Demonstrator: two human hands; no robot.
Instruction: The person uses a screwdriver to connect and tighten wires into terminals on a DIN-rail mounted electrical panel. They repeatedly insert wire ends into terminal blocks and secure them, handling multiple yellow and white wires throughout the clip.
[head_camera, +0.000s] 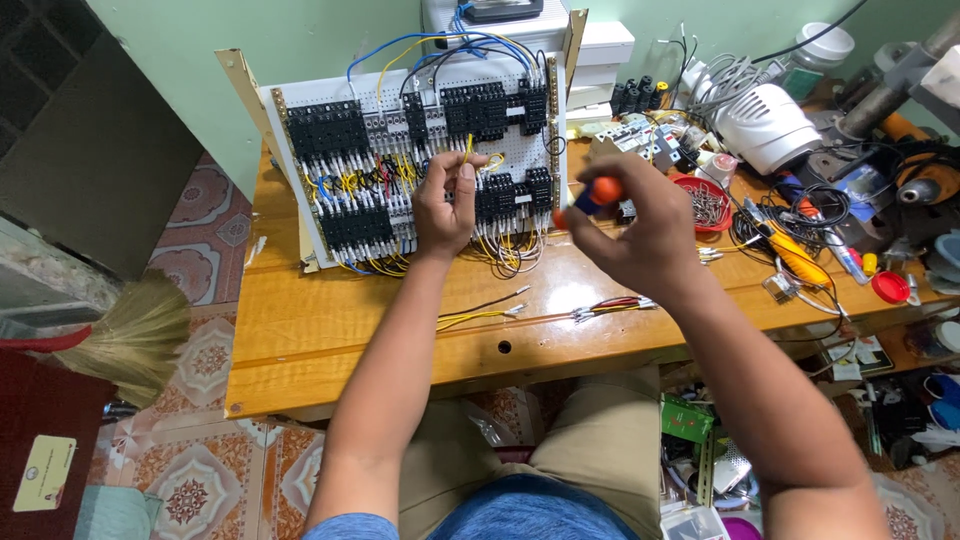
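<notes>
A white perforated panel (300, 95) with rows of black relay blocks and yellow, blue and black wiring stands tilted on a wooden table (300, 330). My left hand (443, 205) rests against the panel's middle, its fingers pinching a yellow wire (467, 147). My right hand (635, 225) is raised to the right of the panel and grips a screwdriver with an orange and blue handle (597, 192), its handle end pointing up and left. The screwdriver's shaft is hidden behind my fingers.
Loose yellow, black and red wire pieces (610, 305) lie on the table in front of the panel. A red bowl of small metal parts (705, 200), a white device (765, 125), cables and tools crowd the right side. A broom (140, 335) leans at the left.
</notes>
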